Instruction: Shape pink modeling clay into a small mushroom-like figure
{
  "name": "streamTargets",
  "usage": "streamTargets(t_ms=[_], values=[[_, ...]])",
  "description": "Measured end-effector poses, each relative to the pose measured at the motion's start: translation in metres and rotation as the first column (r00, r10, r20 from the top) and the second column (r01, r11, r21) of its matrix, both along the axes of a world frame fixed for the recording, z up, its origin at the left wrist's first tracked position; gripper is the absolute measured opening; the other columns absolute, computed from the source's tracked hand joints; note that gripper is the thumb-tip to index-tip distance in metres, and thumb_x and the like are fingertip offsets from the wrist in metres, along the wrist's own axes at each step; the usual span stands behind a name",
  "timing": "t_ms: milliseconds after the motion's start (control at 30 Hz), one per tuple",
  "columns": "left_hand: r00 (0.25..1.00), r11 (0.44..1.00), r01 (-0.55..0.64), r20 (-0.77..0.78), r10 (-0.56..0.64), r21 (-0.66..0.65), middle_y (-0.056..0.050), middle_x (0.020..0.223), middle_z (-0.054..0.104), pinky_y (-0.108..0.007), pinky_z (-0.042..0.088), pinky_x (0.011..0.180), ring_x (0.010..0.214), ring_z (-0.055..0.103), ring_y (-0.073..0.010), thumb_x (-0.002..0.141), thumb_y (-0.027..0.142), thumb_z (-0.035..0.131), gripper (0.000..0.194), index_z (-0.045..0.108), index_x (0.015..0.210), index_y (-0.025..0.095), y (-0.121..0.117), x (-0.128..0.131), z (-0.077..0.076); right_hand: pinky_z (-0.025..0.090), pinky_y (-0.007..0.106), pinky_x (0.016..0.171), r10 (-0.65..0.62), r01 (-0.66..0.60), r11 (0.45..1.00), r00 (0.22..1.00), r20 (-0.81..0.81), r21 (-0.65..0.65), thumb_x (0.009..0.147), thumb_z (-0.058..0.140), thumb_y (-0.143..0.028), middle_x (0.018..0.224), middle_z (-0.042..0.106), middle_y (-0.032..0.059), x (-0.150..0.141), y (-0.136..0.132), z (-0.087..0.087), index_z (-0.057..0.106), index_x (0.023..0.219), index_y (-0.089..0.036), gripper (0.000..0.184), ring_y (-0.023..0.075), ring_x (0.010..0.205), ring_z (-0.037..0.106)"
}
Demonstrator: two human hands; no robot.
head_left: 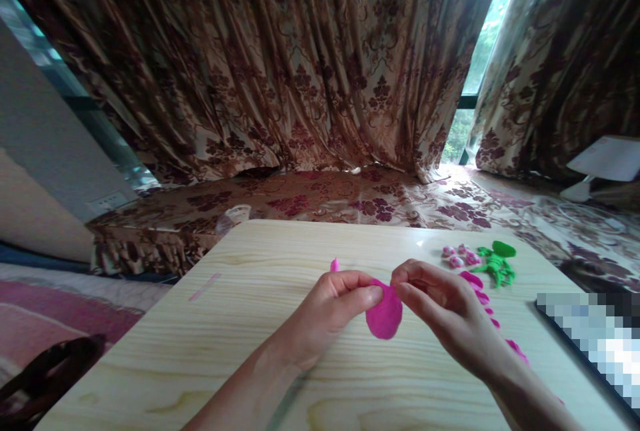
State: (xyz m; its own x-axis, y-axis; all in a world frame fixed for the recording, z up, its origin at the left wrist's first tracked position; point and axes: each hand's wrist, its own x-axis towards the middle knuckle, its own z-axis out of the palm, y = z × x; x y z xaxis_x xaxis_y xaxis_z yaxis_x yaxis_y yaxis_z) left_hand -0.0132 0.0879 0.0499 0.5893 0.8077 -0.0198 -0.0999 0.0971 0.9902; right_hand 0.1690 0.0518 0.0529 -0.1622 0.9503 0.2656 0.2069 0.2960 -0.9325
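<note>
Between my hands, above the table, hangs a flat, rounded magenta petal-shaped piece. The thumb and fingers of my left hand pinch its upper left edge. At its upper right edge, the fingertips of my right hand are closed together on the piece. A small pink pointed tip shows just behind my left hand; whether that hand holds it I cannot tell. More magenta petal-shaped pieces lie in a line by my right forearm, partly hidden by it.
On the pale wooden table are pink-and-white round pieces, green leafy pieces and a thin pink strip. A dark-edged device, partly blurred out, sits at right. Behind stand a clear cup and a white lamp.
</note>
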Motion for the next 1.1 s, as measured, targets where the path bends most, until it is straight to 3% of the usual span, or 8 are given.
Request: streamTargets(t_ms=[433, 633, 800, 933, 1100], values=[[0.997, 0.997, -0.068, -0.037, 0.07, 0.038, -0.001, 0.069, 0.065, -0.028, 0.038, 0.077, 0.071, 0.052, -0.0134, 0.084, 0.035, 0.058, 0.028, 0.071, 0.072, 0.013, 0.001, 0.003, 0.0, 0.045, 0.025, 0.069, -0.038, 0.025, 0.996, 0.986, 0.159, 0.083, 0.085, 0.055, -0.017, 0.075, 0.063, -0.002, -0.008, -0.005, 0.006, 0.059, 0.078, -0.02, 0.008, 0.013, 0.074, 0.056], [0.987, 0.988, -0.137, -0.071, 0.143, 0.075, -0.001, 0.067, 0.066, -0.027, 0.038, 0.075, 0.069, 0.053, -0.0141, 0.083, 0.035, 0.058, 0.029, 0.071, 0.068, 0.015, 0.001, 0.004, -0.001, 0.044, 0.024, 0.067, -0.077, 0.028, 0.978, 0.97, 0.231, 0.206, 0.084, 0.056, -0.015, 0.075, 0.062, -0.0015, -0.01, -0.004, 0.004, 0.061, 0.077, -0.02, 0.01, 0.0121, 0.072, 0.056], [0.997, 0.997, -0.069, 0.02, 0.069, 0.019, -0.002, 0.073, 0.067, -0.028, 0.039, 0.078, 0.074, 0.054, -0.0148, 0.086, 0.033, 0.055, 0.027, 0.073, 0.078, 0.015, 0.001, 0.002, 0.001, 0.045, 0.026, 0.069, -0.149, 0.094, 0.958, 0.97, 0.191, 0.271, 0.083, 0.059, -0.018, 0.078, 0.062, -0.0006, -0.009, -0.002, -0.002, 0.06, 0.087, -0.021, 0.005, 0.0139, 0.074, 0.057], [0.999, 1.0, -0.025, 0.041, 0.024, 0.005, -0.003, 0.076, 0.068, -0.028, 0.038, 0.079, 0.077, 0.054, -0.0148, 0.086, 0.033, 0.055, 0.026, 0.073, 0.086, 0.014, 0.0, 0.001, 0.003, 0.044, 0.026, 0.067, -0.086, 0.029, 0.962, 0.976, 0.202, 0.271, 0.086, 0.056, -0.018, 0.077, 0.06, -0.0002, -0.01, -0.003, 0.0, 0.061, 0.082, -0.021, 0.007, 0.0135, 0.073, 0.056], [0.996, 0.996, -0.088, 0.011, 0.088, -0.018, 0.0, 0.07, 0.064, -0.023, 0.037, 0.07, 0.068, 0.051, -0.0108, 0.081, 0.031, 0.063, 0.018, 0.07, 0.078, 0.014, -0.001, 0.001, 0.007, 0.046, 0.027, 0.07, -0.04, 0.011, 0.983, 0.987, 0.156, 0.186, 0.087, 0.054, -0.02, 0.08, 0.06, 0.0006, -0.01, -0.006, 0.003, 0.059, 0.084, -0.021, 0.006, 0.0142, 0.076, 0.057]])
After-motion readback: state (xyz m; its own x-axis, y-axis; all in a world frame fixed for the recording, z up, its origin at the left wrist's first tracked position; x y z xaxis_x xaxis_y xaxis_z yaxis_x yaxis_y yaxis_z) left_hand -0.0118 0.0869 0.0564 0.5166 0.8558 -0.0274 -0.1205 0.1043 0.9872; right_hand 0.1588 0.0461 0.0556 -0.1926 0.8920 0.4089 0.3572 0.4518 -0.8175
